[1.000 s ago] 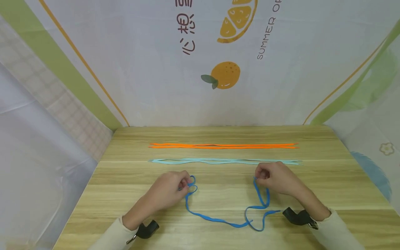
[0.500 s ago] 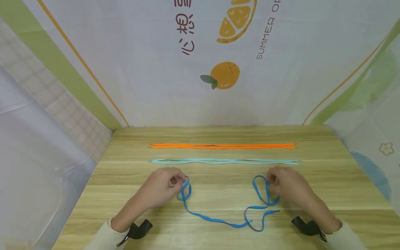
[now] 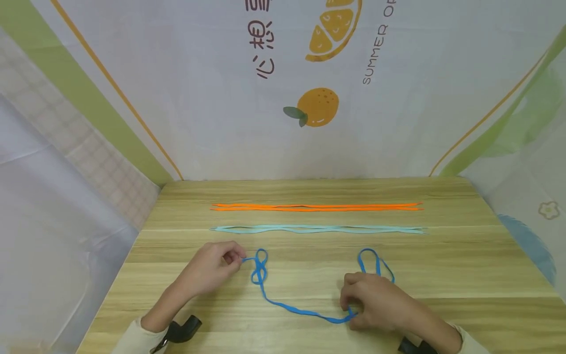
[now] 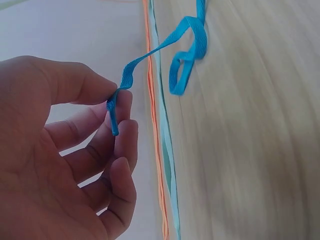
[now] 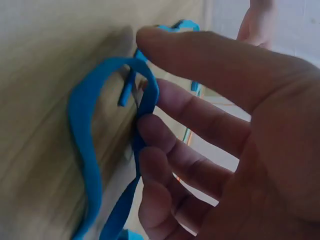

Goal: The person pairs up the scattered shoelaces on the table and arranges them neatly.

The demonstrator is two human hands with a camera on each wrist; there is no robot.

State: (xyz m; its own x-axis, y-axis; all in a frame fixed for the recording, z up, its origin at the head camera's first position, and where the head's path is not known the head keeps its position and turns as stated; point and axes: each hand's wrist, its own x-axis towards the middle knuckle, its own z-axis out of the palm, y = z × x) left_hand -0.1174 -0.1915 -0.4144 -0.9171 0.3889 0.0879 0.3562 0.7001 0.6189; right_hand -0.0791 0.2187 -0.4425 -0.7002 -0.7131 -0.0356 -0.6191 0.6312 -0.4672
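Observation:
A blue shoelace (image 3: 305, 311) lies loosely looped across the front part of the table. My left hand (image 3: 216, 268) pinches one of its ends between thumb and index finger, and the tip (image 4: 114, 122) hangs below the thumb in the left wrist view. From there the lace runs to a small twisted loop (image 3: 260, 268) on the wood. Over the lace's right part is my right hand (image 3: 380, 302). Seen from the right wrist, the thumb and index finger stand apart around the blue lace (image 5: 85, 115), the other fingertips beside it. That hand hides some of the lace.
Orange shoelaces (image 3: 345, 209) stretch straight across the back of the wooden table (image 3: 185, 189). In front of them, parallel, lie pale teal shoelaces (image 3: 389, 228). A printed white cloth (image 3: 221, 123) hangs behind the table and at both sides.
My left hand has moved left, drawing the lace end out from the small loop. My right hand went right, let go of the lace there, then came down toward the lace's front part.

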